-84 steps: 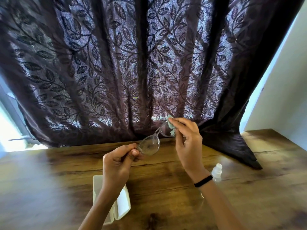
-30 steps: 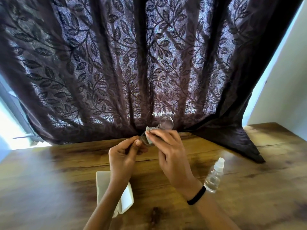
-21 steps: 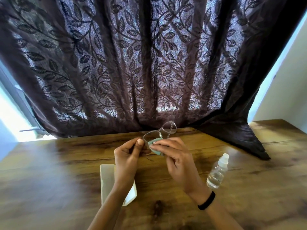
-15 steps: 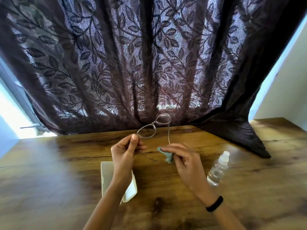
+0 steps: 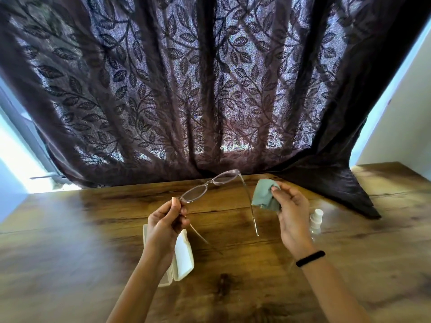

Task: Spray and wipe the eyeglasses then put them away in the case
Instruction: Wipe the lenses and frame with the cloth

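Above the table [image 5: 93, 241], clear-framed eyeglasses [image 5: 210, 186], temples unfolded

Glossy wood-grain table [image 5: 93, 229], matt cloth [image 5: 264, 195], clear plastic eyeglasses [image 5: 210, 185]

My left hand [image 5: 166, 220] pinches the eyeglasses [image 5: 211, 185] at one corner, temples unfolded, above the counter [image 5: 70, 241]. My right hand [image 5: 291, 210] grips a green cloth [image 5: 263, 194]. The white case [image 5: 183, 255] lies open below.

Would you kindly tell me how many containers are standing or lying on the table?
2: the white case lying under the left hand, and the spray bottle standing partly hidden behind the right hand. Others could be hidden beneath the arms.
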The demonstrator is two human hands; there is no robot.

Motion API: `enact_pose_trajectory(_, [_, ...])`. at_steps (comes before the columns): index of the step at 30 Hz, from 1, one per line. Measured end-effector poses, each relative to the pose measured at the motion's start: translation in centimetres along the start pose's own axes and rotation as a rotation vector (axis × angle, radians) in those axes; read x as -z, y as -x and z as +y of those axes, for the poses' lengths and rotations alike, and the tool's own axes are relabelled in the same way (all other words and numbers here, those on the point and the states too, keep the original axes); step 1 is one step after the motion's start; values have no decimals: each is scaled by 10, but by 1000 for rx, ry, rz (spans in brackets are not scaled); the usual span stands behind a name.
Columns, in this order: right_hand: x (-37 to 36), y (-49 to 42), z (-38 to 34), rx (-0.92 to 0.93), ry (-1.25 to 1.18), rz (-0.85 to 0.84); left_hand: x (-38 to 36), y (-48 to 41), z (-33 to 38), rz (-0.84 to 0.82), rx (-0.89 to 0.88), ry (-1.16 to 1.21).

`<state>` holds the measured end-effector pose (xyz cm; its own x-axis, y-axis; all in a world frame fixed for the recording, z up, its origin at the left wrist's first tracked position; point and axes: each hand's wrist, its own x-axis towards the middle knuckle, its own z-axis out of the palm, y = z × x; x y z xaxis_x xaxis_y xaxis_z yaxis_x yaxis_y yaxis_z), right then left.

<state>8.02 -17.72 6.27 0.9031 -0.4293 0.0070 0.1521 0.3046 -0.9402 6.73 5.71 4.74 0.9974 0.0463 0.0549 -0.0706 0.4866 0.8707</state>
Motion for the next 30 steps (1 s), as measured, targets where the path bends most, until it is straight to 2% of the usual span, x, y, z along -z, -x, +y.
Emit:
enact_pose_trajectory(5, [-22,-6,-17,148,132,-173,5,3,-6,-3,42,18])
enact_pose_trajectory(8, [-31,-2,-16,112,163,-275,3,4,-7,0,39,22])
enact_pose_trajectory(15, [-32,8,-10,-44,22,-412,4,8,-9,76,47,82])
enact_pose_trajectory(23, [-29,5,-16,-34,64,-455,5,10,-15,62,98,144])
enact_pose_trajectory(30, [-26,8,-4,-77,-4,-393,-2,6,-15,154,134,376])
